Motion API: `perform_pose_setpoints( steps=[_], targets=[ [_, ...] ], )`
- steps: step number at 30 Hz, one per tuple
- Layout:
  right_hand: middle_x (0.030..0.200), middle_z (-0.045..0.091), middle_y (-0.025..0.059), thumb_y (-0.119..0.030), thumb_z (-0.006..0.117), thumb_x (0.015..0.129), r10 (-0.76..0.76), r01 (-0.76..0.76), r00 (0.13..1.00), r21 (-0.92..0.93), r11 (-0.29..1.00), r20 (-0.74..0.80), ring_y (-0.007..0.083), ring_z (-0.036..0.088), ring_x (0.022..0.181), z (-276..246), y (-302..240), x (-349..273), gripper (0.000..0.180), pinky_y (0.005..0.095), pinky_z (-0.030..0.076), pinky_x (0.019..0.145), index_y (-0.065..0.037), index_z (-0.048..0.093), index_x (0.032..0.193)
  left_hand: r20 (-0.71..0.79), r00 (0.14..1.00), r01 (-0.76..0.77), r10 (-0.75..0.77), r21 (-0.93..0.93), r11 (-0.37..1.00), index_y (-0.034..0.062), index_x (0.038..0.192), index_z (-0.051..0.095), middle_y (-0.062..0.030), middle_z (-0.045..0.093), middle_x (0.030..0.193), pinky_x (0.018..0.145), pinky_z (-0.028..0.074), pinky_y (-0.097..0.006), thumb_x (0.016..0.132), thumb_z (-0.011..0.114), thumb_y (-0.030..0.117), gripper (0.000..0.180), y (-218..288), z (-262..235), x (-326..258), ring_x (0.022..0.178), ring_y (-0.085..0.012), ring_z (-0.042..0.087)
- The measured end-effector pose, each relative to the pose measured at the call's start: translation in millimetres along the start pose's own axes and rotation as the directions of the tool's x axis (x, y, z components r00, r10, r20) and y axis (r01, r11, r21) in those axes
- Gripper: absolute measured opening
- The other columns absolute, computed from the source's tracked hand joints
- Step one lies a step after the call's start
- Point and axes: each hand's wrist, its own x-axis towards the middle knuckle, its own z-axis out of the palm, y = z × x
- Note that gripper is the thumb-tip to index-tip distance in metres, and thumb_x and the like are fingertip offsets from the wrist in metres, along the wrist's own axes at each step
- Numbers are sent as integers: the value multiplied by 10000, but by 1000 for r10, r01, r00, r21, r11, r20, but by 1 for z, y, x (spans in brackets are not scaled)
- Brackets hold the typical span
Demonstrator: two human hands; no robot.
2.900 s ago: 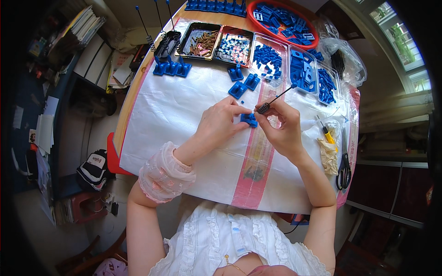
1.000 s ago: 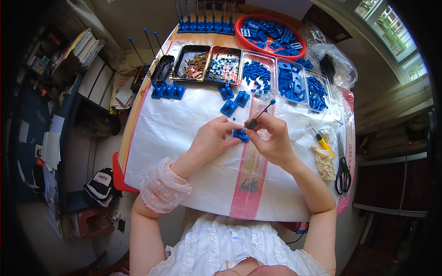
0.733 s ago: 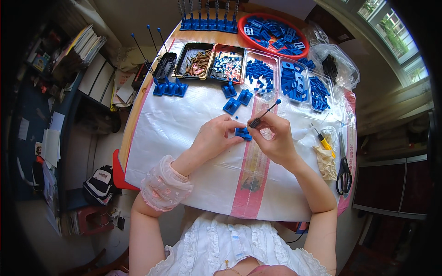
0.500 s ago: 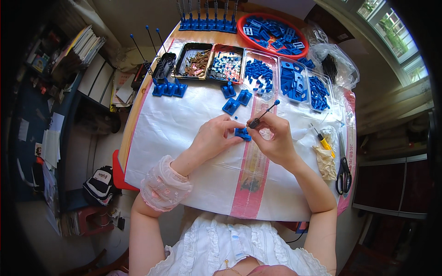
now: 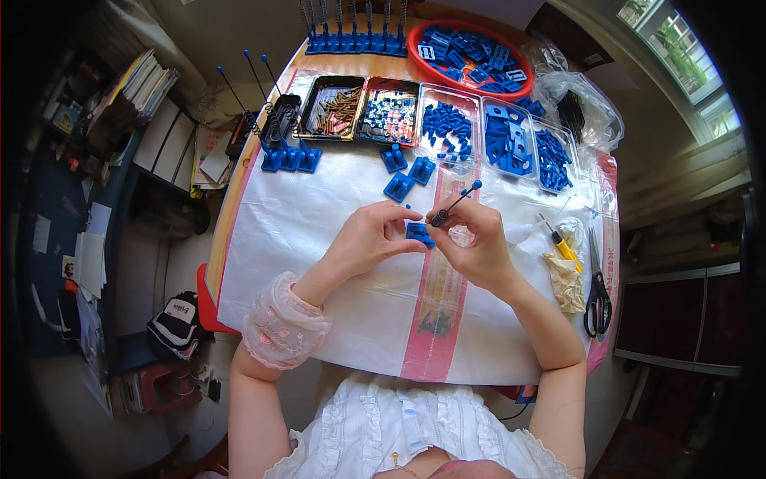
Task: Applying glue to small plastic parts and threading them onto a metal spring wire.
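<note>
My left hand [image 5: 371, 238] curls around a small blue plastic base [image 5: 420, 234] on the white sheet, thumb along its near edge and index finger arched over its far side. Pinched in my right hand [image 5: 477, 243] is a thin dark rod with a black coil spring [image 5: 438, 218] at its lower end and a blue ball [image 5: 476, 185] on top. It slants up to the right, its lower end close above the base. Whether the two touch is hidden by my fingers. Just beyond lie a few blue bases [image 5: 398, 188] with upright parts.
Trays of brass-coloured pins [image 5: 341, 110], small blue-and-white pieces [image 5: 390, 112] and blue parts [image 5: 447, 121] line the far side. Behind stand a red basin [image 5: 523, 57] and a row of sprung blue bases [image 5: 355, 43]. A yellow-handled tool [image 5: 566, 249] and scissors [image 5: 597, 305] lie at right.
My left index finger has lifted away from the base and its thumb has straightened along the near edge. The rod in my right hand has tipped slightly lower.
</note>
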Motion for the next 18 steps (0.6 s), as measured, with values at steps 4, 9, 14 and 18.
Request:
perform_pose_setpoints(
  steps=[4, 9, 14, 18],
  targets=[
    [847, 700, 110, 53, 745, 811, -13, 13, 1000, -20, 1000, 6, 196, 745, 762, 0, 1, 0, 128, 292, 575, 687, 52, 663, 911, -2, 991, 133, -137, -209, 969, 43, 985, 766, 19, 587, 708, 585, 421, -250, 801, 898, 256, 310, -6, 1, 4, 631, -75, 507],
    [835, 693, 112, 52, 746, 806, -10, 10, 1000, -32, 999, 7, 199, 746, 758, -1, 0, -1, 130, 293, 569, 690, 52, 654, 898, 48, 984, 174, -170, -100, 980, 38, 749, 634, 50, 510, 620, 534, 347, -268, 802, 892, 209, 314, -9, -6, 5, 588, -63, 433],
    [836, 692, 114, 51, 743, 810, -5, 5, 1000, -6, 1000, 8, 201, 746, 758, 0, -3, 0, 128, 293, 572, 693, 55, 648, 895, 46, 992, 115, -115, 6, 993, 58, 678, 508, 52, 453, 611, 527, 321, -262, 815, 872, 161, 402, -2, -5, 2, 606, -39, 405],
    [837, 693, 115, 51, 744, 811, -10, 10, 1000, -24, 1000, 2, 201, 744, 756, 0, -2, -1, 129, 294, 573, 693, 56, 648, 898, 45, 996, 69, -73, 97, 993, 29, 680, 527, -65, 507, 600, 542, 388, -340, 783, 869, 179, 388, 1, -5, 1, 562, -168, 482]
  ],
)
